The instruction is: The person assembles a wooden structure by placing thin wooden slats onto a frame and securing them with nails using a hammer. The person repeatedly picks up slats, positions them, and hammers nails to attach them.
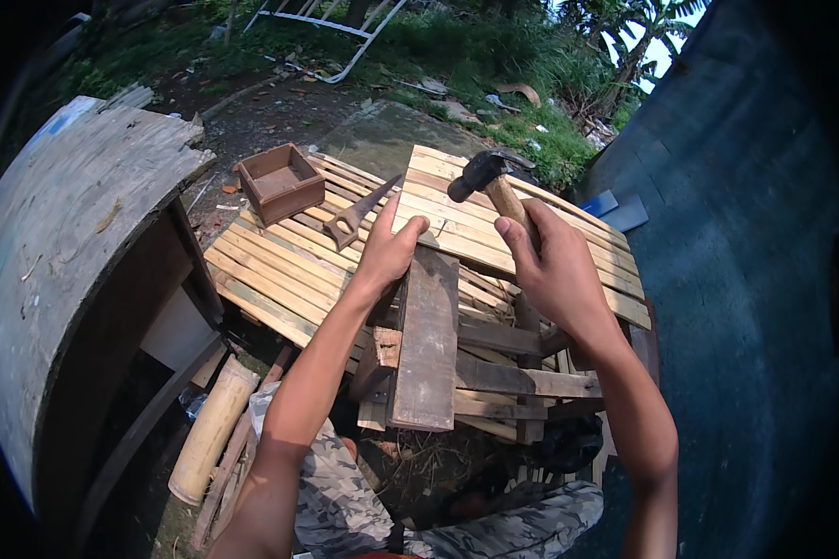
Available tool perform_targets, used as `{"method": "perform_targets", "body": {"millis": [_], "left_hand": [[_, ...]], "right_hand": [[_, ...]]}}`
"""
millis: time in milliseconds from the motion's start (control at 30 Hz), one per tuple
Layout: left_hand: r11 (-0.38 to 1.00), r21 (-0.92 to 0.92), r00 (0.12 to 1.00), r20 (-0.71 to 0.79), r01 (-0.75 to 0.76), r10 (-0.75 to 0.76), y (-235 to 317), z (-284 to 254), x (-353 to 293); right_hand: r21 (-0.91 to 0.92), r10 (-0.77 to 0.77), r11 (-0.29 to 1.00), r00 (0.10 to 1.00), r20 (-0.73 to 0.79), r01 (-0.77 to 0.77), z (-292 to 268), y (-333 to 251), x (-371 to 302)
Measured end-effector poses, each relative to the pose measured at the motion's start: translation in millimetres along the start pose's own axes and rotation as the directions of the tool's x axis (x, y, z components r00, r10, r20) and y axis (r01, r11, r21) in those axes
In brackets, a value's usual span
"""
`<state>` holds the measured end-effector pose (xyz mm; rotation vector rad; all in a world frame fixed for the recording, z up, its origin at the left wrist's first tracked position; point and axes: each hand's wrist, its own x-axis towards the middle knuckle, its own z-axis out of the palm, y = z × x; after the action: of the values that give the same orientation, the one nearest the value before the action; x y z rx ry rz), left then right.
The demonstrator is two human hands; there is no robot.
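Note:
My right hand (557, 265) is wrapped round the wooden handle of a claw hammer (484, 174), its dark head raised over a slatted wooden panel (438, 194). The left edge of that panel is gripped by my left hand (393, 247), thumb on top and the other fingers mostly hidden. Close to the left thumb, a thin dark nail (444, 225) stands up from the slats. A weathered plank (427, 345) runs from beneath the panel's near edge toward me. Beyond my left hand, a handsaw (348, 224) lies on a slatted bamboo surface (280, 275).
On the slats at the far left sits an open brown wooden box (282, 182). A worn tabletop (84, 214) rises at the left, with a bamboo section (214, 429) below it. At the right stands a blue-green wall (736, 279). Wooden crosspieces (522, 377) lie under the panel.

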<state>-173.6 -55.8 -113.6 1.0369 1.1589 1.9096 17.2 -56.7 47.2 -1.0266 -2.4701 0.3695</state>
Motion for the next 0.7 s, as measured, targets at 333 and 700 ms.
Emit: {"method": "perform_targets", "body": {"millis": [333,700], "left_hand": [[0.997,-0.070,1.000,-0.002,-0.015,0.015,-9.4,-1.9,2.9],[1.000,0.031,1.000,0.027,-0.002,0.001,-2.7,-3.4,1.4]], "right_hand": [[0.137,-0.099,0.981,0.960,-0.262,0.139,-1.6,-3.5,3.5],[-0.046,-0.028,0.998,0.993,0.114,0.034,1.3,0.8,0.9]]}}
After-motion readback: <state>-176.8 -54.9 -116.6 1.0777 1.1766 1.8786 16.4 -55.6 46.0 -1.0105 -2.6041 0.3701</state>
